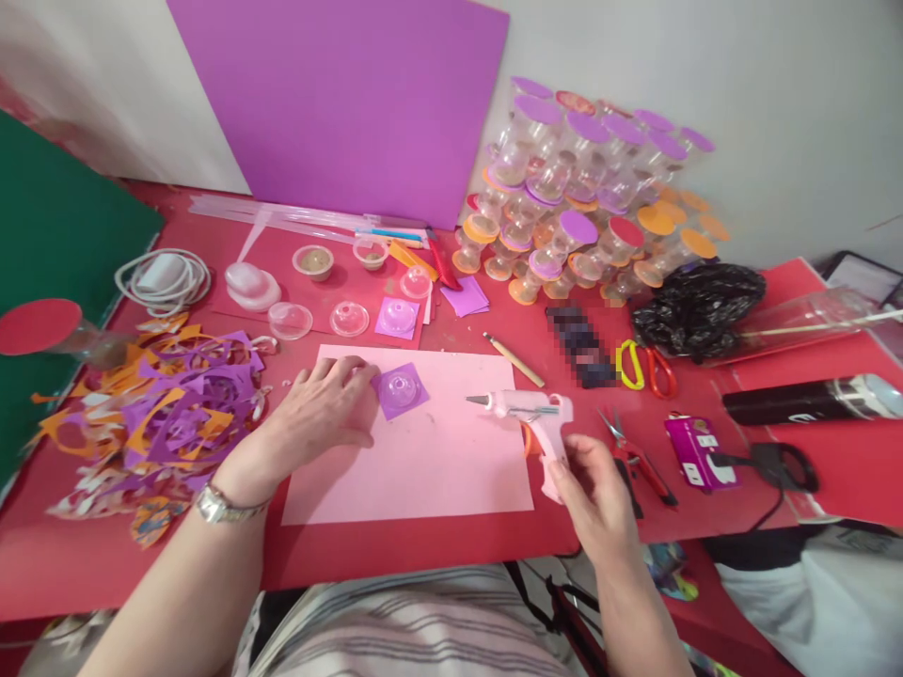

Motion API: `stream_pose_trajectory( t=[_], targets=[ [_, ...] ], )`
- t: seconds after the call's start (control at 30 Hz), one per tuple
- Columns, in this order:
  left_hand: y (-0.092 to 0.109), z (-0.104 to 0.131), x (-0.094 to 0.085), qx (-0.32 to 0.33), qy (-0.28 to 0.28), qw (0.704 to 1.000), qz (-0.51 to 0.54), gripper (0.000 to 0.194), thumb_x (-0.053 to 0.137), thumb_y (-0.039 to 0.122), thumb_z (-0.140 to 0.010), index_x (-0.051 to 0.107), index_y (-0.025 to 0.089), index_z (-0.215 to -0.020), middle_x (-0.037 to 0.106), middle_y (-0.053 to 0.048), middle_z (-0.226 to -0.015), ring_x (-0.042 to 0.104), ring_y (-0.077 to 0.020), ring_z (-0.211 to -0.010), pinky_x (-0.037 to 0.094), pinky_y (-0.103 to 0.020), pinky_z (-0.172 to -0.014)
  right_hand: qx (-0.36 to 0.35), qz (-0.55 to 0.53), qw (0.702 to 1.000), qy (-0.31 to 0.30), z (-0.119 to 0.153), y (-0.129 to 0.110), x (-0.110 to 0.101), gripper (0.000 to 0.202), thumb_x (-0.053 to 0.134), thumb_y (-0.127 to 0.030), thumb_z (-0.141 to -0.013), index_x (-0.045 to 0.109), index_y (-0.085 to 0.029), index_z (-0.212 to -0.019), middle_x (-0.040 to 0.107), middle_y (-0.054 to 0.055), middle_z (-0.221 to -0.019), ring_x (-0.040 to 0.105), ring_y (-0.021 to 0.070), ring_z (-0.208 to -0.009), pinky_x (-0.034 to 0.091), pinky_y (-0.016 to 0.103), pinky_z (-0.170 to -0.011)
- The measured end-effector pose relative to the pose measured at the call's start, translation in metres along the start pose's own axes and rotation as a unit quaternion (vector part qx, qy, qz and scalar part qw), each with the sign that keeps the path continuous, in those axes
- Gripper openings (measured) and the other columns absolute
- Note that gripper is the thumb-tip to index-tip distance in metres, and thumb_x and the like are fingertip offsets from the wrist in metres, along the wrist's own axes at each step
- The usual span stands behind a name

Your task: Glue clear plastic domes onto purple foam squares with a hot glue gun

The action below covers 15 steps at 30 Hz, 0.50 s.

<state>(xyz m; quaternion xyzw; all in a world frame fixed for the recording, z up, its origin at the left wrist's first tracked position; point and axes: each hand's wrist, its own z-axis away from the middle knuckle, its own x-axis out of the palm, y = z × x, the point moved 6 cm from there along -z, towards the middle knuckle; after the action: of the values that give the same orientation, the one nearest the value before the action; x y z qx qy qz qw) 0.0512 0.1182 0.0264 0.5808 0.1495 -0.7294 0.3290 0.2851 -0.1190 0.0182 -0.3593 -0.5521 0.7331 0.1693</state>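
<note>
My right hand (596, 489) grips the handle of a pink hot glue gun (529, 406), its nozzle pointing left over a pink sheet (423, 480). On that sheet lies a purple square (390, 406) with a clear dome lid (403, 386) on top. My left hand (321, 404) is at the square's left edge, thumb apart from the curved fingers and nothing held in it. Whether its fingertips touch the square I cannot tell. Behind the sheet, another dome lid (400, 318) rests on a purple square, beside loose clear lids (349, 319).
Purple and orange scraps (190, 404) are heaped at left. Stacked hourglass shapes made of clear cups (564, 226) stand at the back right. Red-handled pliers (639, 461), a wooden stick (514, 359), a black plastic bag (695, 306) and a black bottle (790, 404) lie to the right.
</note>
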Motion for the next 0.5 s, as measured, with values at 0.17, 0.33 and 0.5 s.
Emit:
stream_pose_trajectory(
  t=[0.17,0.33,0.5],
  targets=[
    [-0.002,0.000,0.002,0.003,0.008,1.000,0.002,0.076,0.082,0.031,-0.070,0.048,0.023,-0.138,0.051,-0.014,-0.139,0.051,-0.0353,-0.120,0.047,-0.047,-0.092,0.052,-0.116,0.992,-0.012,-0.006,0.003,0.004,0.033,0.068,-0.045,-0.076,0.064,-0.021,-0.098,0.065,0.005,-0.074,0.060,0.0165,-0.060,0.051,0.029,-0.053],
    [-0.002,-0.001,0.002,0.001,-0.013,1.000,0.003,0.077,0.081,0.032,-0.071,0.047,0.025,-0.140,0.050,-0.014,-0.141,0.051,-0.0355,-0.122,0.047,-0.047,-0.092,0.102,-0.257,0.957,-0.084,-0.018,-0.009,0.032,0.024,0.067,-0.040,-0.068,0.064,-0.021,-0.083,0.060,0.004,-0.072,0.056,0.0175,-0.067,0.051,0.034,-0.063],
    [-0.004,-0.002,0.000,0.002,0.003,1.000,0.017,0.076,0.083,0.034,-0.068,0.051,0.025,-0.136,0.053,-0.013,-0.139,0.052,-0.0363,-0.121,0.048,-0.048,-0.093,0.099,-0.342,0.920,-0.163,-0.036,-0.043,0.066,0.018,0.063,-0.031,-0.066,0.057,-0.023,-0.081,0.049,0.000,-0.074,0.045,0.0139,-0.065,0.045,0.030,-0.060]
  ],
)
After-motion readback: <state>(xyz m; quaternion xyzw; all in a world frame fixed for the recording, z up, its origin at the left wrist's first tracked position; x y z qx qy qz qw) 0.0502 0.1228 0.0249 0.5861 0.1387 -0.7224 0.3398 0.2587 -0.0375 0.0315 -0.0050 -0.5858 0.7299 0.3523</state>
